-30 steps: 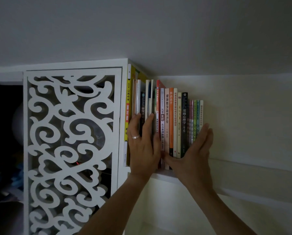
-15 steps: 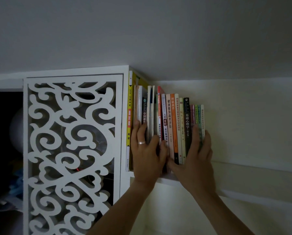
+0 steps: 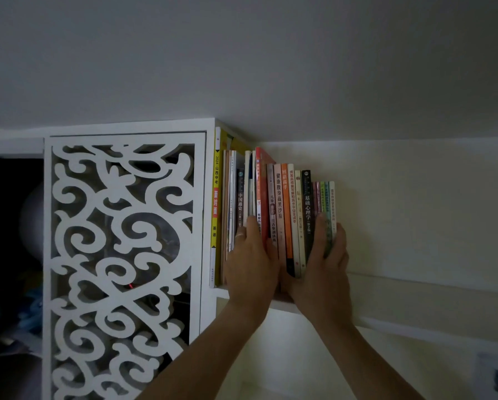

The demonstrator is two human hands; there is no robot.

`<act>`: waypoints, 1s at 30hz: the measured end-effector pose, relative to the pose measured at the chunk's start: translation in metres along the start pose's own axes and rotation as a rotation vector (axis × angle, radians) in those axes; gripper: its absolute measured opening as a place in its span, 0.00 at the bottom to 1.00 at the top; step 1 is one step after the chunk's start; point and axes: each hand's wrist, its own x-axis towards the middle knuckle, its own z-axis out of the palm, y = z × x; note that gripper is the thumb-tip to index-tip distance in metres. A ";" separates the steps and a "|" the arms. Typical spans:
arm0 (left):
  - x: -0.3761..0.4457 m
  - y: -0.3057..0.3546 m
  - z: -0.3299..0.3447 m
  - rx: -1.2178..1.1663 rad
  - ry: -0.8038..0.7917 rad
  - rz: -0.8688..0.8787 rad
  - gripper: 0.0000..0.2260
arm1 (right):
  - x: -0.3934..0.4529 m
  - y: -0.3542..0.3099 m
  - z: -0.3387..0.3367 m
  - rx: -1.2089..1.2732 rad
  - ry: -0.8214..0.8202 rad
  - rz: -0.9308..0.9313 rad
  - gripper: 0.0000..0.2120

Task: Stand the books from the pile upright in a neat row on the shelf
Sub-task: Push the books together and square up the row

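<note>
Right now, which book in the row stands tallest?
The yellow-spined book at the far left, against the white cabinet; its top rises above every other spine.

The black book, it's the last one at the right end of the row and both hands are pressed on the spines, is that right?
Not quite. The head view shows the black book is not last: several thin pastel books stand to its right. The left hand and right hand do press on the spines.
</note>
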 end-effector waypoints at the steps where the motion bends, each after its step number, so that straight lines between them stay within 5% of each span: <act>1: 0.000 0.003 -0.002 0.020 -0.008 -0.008 0.14 | 0.000 0.000 0.000 0.003 -0.001 -0.001 0.60; 6: -0.011 0.027 -0.014 0.039 -0.006 -0.020 0.20 | -0.001 0.001 -0.002 0.005 -0.023 -0.003 0.60; 30: -0.018 0.027 -0.050 -0.148 -0.051 0.036 0.15 | 0.000 0.006 -0.003 0.031 -0.041 -0.035 0.60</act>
